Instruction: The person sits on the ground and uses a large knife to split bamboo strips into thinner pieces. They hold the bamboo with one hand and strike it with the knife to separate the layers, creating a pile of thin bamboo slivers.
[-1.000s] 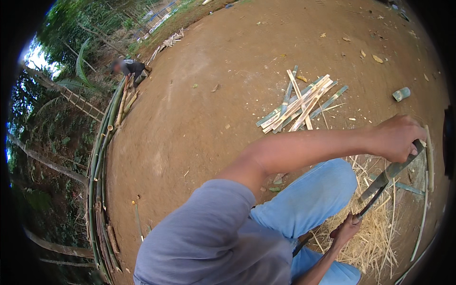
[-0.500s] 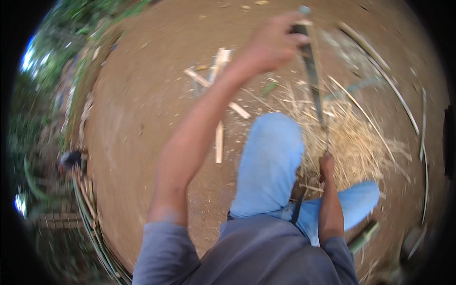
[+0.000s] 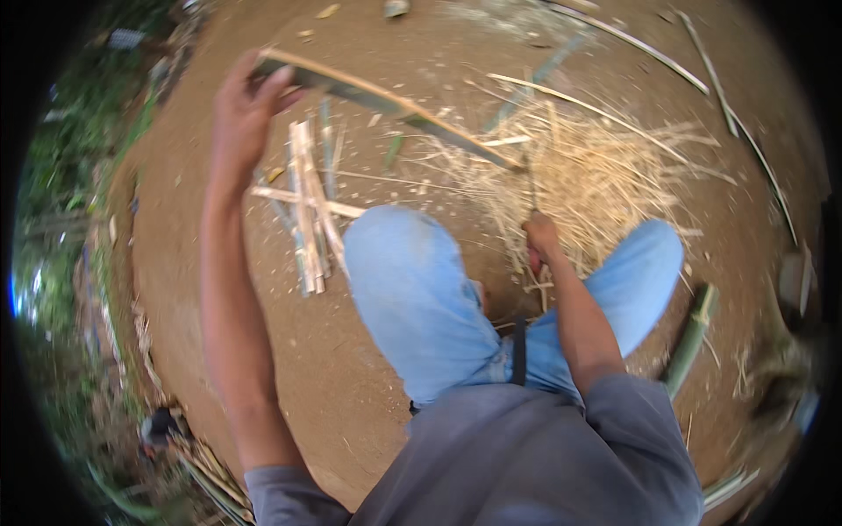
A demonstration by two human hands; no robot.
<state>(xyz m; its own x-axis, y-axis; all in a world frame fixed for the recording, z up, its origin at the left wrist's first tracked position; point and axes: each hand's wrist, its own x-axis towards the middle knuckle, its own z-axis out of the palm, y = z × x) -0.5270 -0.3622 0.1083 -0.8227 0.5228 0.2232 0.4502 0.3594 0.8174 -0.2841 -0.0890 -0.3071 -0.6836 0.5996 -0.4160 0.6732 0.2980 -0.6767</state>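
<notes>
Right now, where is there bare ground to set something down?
Mostly bare soil lies between the left forearm, the piled bamboo strips and the left thigh; more lies left of that forearm. Crowded: just beyond the right hand, where pale shavings spread.

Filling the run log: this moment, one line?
left hand: holds bamboo strip | right hand: holds knife | shavings, strip pile: on ground

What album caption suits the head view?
Left hand holding a green bamboo strip, right hand gripping a knife, near a heap of pale shavings.

Head-worn fisheye, close above knees (image 3: 399,272), facing down toward ground (image 3: 338,390).
</notes>
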